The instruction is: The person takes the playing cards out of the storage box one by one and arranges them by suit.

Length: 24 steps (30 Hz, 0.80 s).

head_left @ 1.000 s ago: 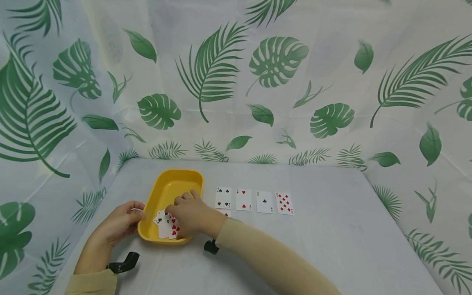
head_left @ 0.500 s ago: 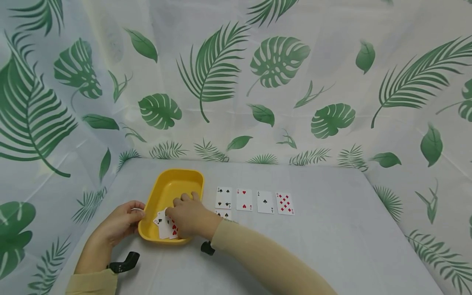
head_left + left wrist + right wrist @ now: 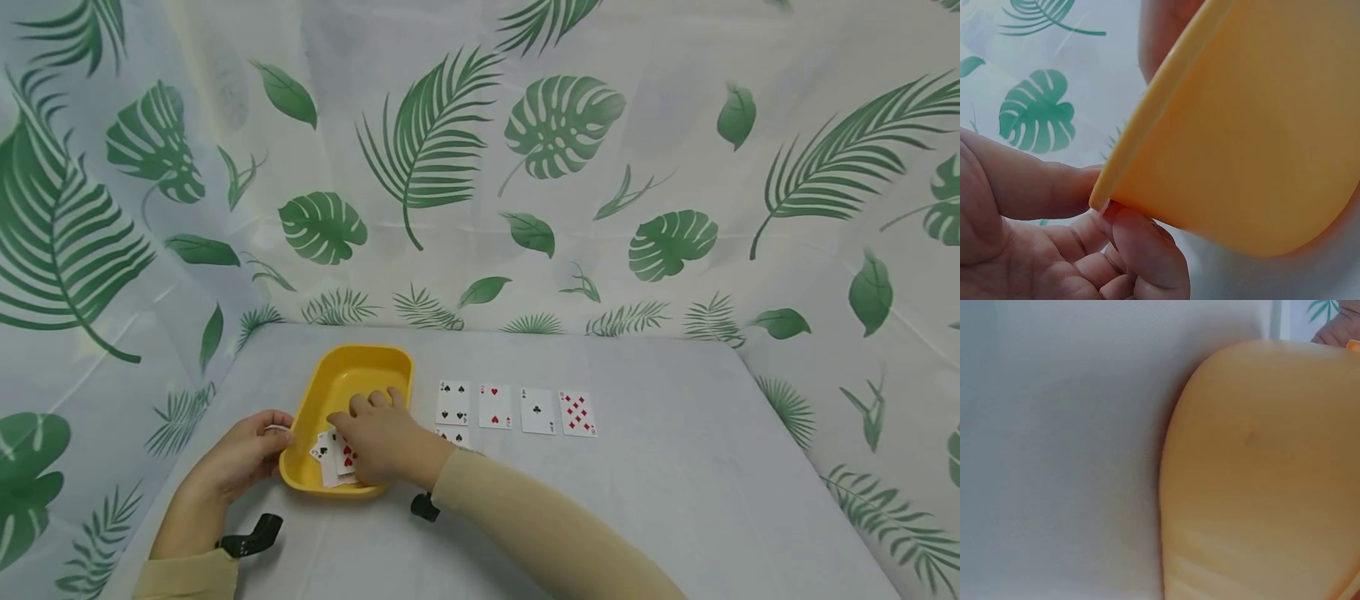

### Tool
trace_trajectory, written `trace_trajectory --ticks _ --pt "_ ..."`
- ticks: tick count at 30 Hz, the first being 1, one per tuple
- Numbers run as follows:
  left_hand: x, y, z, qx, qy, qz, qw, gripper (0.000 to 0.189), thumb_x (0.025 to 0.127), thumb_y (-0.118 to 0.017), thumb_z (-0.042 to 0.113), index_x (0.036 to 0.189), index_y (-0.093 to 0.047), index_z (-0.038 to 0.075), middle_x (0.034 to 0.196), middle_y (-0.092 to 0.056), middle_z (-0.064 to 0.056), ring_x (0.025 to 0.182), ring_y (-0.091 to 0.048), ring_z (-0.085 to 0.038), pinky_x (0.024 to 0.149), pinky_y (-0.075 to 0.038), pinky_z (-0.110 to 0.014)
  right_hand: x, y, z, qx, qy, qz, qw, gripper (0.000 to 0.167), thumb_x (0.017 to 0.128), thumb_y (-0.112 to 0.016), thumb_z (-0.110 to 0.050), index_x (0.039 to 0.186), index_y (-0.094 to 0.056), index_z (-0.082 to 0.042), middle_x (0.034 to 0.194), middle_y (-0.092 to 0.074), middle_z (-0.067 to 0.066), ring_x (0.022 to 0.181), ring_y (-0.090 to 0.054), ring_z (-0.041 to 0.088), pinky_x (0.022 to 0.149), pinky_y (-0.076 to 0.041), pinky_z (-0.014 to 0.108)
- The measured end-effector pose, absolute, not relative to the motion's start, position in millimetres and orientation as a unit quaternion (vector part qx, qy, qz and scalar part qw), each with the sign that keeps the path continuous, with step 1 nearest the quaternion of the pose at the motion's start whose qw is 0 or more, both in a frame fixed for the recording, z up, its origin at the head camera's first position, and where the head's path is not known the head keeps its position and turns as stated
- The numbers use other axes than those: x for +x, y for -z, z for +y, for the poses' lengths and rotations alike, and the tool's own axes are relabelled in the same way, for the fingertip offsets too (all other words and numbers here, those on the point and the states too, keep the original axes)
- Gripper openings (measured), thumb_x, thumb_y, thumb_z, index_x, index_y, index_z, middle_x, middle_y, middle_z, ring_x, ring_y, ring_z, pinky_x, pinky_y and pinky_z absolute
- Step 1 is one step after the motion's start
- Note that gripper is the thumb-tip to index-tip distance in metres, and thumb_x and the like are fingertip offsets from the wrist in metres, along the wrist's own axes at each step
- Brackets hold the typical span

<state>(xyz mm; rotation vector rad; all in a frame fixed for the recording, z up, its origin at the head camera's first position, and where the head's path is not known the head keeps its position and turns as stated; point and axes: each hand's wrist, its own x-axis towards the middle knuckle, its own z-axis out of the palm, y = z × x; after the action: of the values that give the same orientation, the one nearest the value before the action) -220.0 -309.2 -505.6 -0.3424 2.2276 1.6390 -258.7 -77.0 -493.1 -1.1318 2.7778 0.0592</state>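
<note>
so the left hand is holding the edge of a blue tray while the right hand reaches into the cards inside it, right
Not quite: the tray is yellow, not blue, as the head view shows. The rest stands: the left hand holds its edge while the right hand reaches into the cards inside it.

Yellow tray (image 3: 352,375), green-leafed backdrop (image 3: 525,167)

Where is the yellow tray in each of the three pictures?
Head view: the yellow tray sits lower left on the table, cards inside, between both hands.
Left wrist view: the yellow tray fills the right side, seen from outside.
Right wrist view: the yellow tray fills the right half, its outer wall showing.
Shared landmark: the left hand pinching the tray's rim, seen close in the left wrist view.
</note>
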Motion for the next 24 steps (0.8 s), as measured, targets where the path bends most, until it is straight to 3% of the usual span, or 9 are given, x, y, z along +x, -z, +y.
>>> trace_trajectory --ticks 6,14,24 --pt "-220 506 -310 -0.125 -0.576 0.788 0.175 0.038 0.106 -0.054 0.012 0.139 -0.043 -0.003 0.104 -0.068 -0.01 0.086 -0.06 -0.023 0.072 -0.055 -0.032 -262 493 -71 -0.384 0.028 0.921 0.061 0.082 0.084 -0.085 -0.041 0.157 -0.047 -0.041 0.14 -0.049 -0.006 0.124 -0.046 0.019 0.127 -0.029 0.056" --pt "-220 505 -308 -0.125 -0.576 0.788 0.176 0.038 0.105 -0.053 0.012 0.139 -0.043 -0.004 0.103 -0.067 -0.009 0.086 -0.06 -0.023 0.073 -0.055 -0.032 -266 487 -55 -0.392 0.094 0.914 0.041 0.086 0.084 -0.087 -0.047 0.159 -0.046 -0.039 0.153 -0.047 -0.006 0.137 -0.042 0.019 0.124 -0.03 0.054" --pt "-220 505 -307 -0.123 -0.578 0.788 0.172 0.038 0.105 -0.053 0.01 0.138 -0.042 -0.004 0.104 -0.067 -0.01 0.086 -0.06 -0.022 0.072 -0.055 -0.032 -265 473 -26 -0.366 0.192 0.91 0.038 0.084 0.085 -0.085 -0.036 0.159 -0.047 -0.039 0.157 -0.047 -0.004 0.144 -0.042 0.02 0.121 -0.036 0.052"
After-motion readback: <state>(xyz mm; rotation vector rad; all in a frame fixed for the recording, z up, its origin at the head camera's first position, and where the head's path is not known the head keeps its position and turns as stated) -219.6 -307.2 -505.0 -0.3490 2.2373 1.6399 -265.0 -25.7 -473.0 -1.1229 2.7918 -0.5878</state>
